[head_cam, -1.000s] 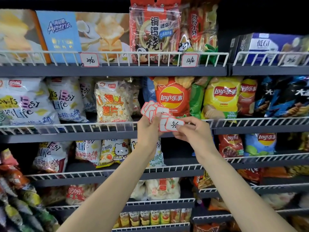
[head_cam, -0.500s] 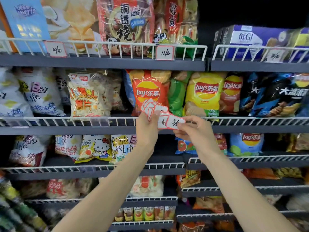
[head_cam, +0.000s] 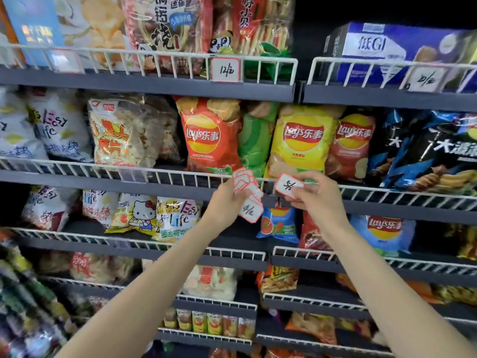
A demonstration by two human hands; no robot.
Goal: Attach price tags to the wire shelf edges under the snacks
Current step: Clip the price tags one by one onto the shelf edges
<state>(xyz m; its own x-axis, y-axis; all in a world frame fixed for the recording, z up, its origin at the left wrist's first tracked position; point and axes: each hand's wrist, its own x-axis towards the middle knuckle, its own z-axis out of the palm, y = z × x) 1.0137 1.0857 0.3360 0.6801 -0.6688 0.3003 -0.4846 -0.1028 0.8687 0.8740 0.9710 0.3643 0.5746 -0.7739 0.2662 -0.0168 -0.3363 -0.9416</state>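
Stock item: price tags, paper or thin card by the look of them, likely very light and easily bent or creased; best taken by an edge between thumb and fingertip, clear of the written face. Left hand (head_cam: 227, 200) grips a fanned stack of tags (head_cam: 247, 192), white rounded rectangles with red borders, the lowest one showing a handwritten figure. Right hand (head_cam: 315, 195) pinches a single tag (head_cam: 287, 186) of the same pattern, handwritten mark facing out, tilted, held at the white wire shelf edge (head_cam: 180, 177) of the crisps row, just below the yellow crisps bag (head_cam: 302, 140). Whether it touches the wire is unclear. Fitted tag (head_cam: 225, 70) already hangs on the rail above.
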